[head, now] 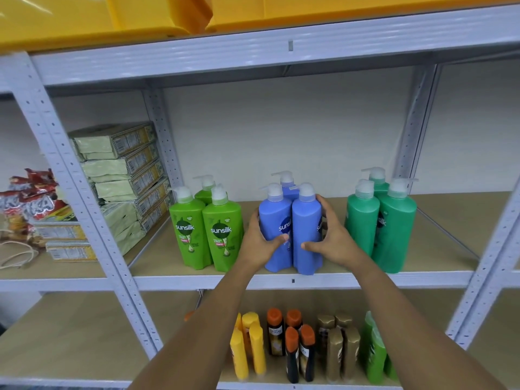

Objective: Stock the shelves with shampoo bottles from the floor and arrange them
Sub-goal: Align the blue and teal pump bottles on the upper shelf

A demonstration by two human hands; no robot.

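Observation:
Three blue pump shampoo bottles [305, 220] stand clustered at the front middle of the middle shelf [365, 278]. My left hand [257, 243] wraps the left side of the cluster, thumb across the front of the left bottle. My right hand [333, 237] wraps the right side, thumb on the front of the right bottle. Three light green pump bottles [208, 229] stand to the left. Three dark green pump bottles [385, 223] stand to the right. The third blue bottle is mostly hidden behind the front two.
Stacked pale green packets [123, 175] fill the shelf's left end. Red snack bags [31, 192] lie in the bay further left. On the lower shelf stand yellow [250, 347], orange-capped [298, 347], gold [337, 344] and green [375, 350] bottles. Yellow bins [140, 15] sit above.

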